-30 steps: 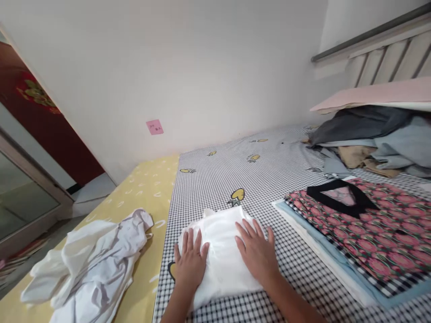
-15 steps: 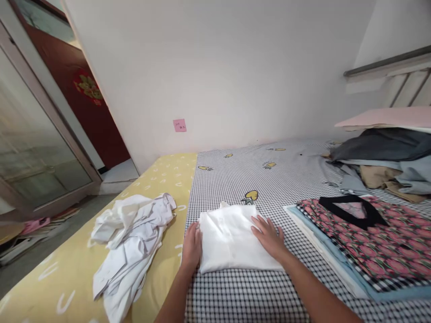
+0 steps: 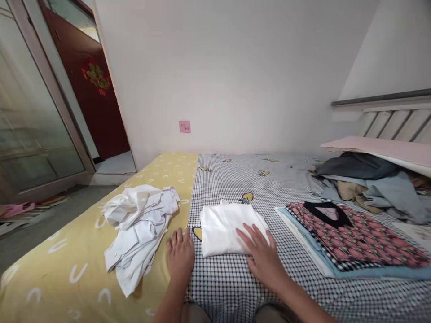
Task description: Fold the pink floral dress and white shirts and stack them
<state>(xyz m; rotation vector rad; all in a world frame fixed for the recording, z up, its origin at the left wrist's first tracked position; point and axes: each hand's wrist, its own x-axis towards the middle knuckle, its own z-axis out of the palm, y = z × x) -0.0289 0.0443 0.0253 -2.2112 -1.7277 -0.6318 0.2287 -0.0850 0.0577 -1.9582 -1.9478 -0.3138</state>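
A folded white garment point(image 3: 226, 227) lies on the black-and-white checked bedsheet point(image 3: 269, 188). My right hand point(image 3: 261, 252) rests flat on its near right corner, fingers spread. My left hand point(image 3: 180, 255) lies open and flat on the bed just left of the garment, at the seam between the checked sheet and the yellow sheet point(image 3: 67, 269), touching nothing else. A crumpled white shirt point(image 3: 138, 224) sits on the yellow sheet to the left of my left hand.
A stack of folded clothes topped by a pink flowered piece with a black collar point(image 3: 350, 233) lies at the right. Behind it is a heap of grey, blue and tan clothes point(image 3: 370, 179) under a pink board. A wall, a red door and glass door stand at left.
My left hand came off the white garment's left edge and now lies flat on the bed beside it. My right hand slid toward the garment's near corner. The view swung left.
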